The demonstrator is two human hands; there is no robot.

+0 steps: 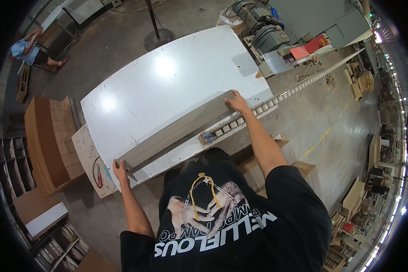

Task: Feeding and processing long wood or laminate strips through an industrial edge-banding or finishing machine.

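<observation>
"How many hands are at work, and on what?"

"Two, on one long stack of grey boards (181, 128) lying aslant on one white counter (145, 97). Take the stack's middle as the clock's hub: it runs from eight o'clock to two. Its layers are too fine to count."

"What is each hand doing?"

"The left hand (120, 171) grasps the end at eight, the right hand (236, 102) the end at two, fingers bent around. Both sit near the counter's short ends."

"Where's the room for moving?"

"Mostly toward eleven, where the white top spreads wide between stack and far edge. Toward five there's just a narrow strip before the near edge. Past the counter's right end, grey floor (344, 106) stretches toward three."

"Anything along the edges?"

"One row of pale rollers (259, 110) begins near three, beside one blue part (207, 138), and runs out past two; I can't count its far ones. At eight, one speckled board (82, 141) juts from under the counter, carrying one red-handled tool (99, 177) and one blue stick (107, 172)."

"And farther off?"

"One round black stand base (159, 41) just before twelve, one machine with grey motors (272, 40) between one and two, one other person (28, 52) at ten."
</observation>
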